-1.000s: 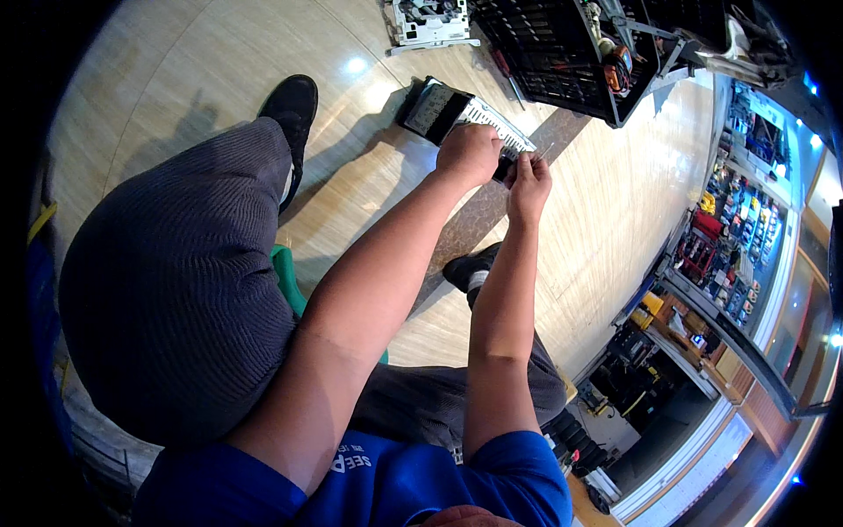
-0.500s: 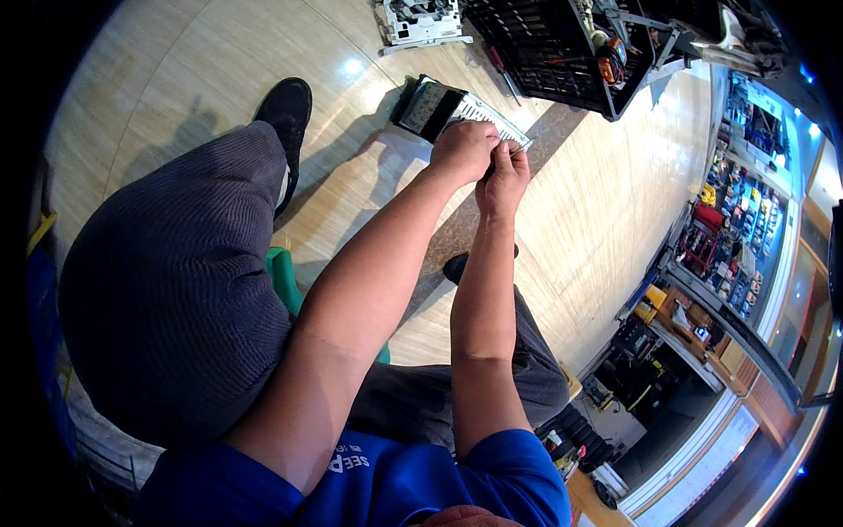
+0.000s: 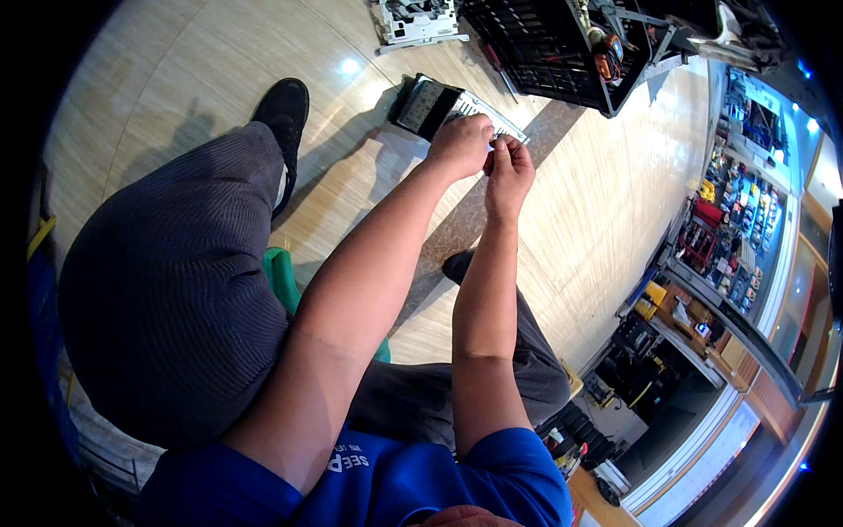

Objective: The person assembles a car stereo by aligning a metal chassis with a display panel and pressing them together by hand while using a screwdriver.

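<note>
A boxy black device (image 3: 427, 107) with a pale label and a slotted, silvery metal section (image 3: 497, 118) lies on the floor ahead of me. At its near edge, my left hand (image 3: 462, 147) is closed with curled fingers, partly covering the slotted section. Just to the right, my right hand (image 3: 509, 177) is pinched, thumb against fingers, close to the left fingertips. What either hand holds is too small or hidden to make out.
Beyond the device stands a black plastic crate (image 3: 544, 53) with metal parts and an orange item. A long thin tool (image 3: 500, 72) lies beside it. A white metal mechanism (image 3: 416, 25) sits at the top. Stocked shelves (image 3: 729, 220) line the far right. My shoe (image 3: 283, 110) is at left.
My right hand has shifted slightly down and right, its fingers curling more. The left hand has moved slightly up and left. The device stays nearly in place.
</note>
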`<action>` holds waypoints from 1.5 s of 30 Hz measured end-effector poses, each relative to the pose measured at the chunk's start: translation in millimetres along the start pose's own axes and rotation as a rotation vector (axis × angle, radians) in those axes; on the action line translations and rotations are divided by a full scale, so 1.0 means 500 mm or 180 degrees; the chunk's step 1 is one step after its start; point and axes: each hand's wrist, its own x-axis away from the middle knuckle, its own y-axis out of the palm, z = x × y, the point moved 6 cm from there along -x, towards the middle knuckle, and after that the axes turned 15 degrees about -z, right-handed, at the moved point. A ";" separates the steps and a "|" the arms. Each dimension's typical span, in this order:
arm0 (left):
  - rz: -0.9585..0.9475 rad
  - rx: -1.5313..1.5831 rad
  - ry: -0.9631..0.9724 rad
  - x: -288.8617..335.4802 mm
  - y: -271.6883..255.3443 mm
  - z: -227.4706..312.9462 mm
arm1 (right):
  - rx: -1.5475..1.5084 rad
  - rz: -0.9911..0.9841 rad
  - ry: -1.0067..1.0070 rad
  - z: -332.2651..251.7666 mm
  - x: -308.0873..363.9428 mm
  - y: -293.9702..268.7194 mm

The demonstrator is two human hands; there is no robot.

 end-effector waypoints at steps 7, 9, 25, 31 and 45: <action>0.0010 -0.0113 0.0145 -0.005 0.003 -0.003 | 0.0831 0.0005 -0.0113 -0.020 -0.005 -0.005; 0.0001 -0.0132 0.0154 -0.006 0.005 -0.005 | 0.0984 -0.0001 -0.0096 -0.023 -0.005 -0.004; 0.0241 0.0378 -0.0144 -0.012 -0.006 -0.024 | 0.0409 0.0078 0.0065 0.001 -0.022 -0.063; 0.0475 0.0442 -0.0036 -0.025 0.001 -0.045 | 0.2374 0.0274 0.0254 0.000 -0.069 -0.167; 0.0336 0.0777 -0.0144 -0.031 0.008 -0.054 | 0.3702 -0.0344 0.0180 -0.041 -0.106 -0.147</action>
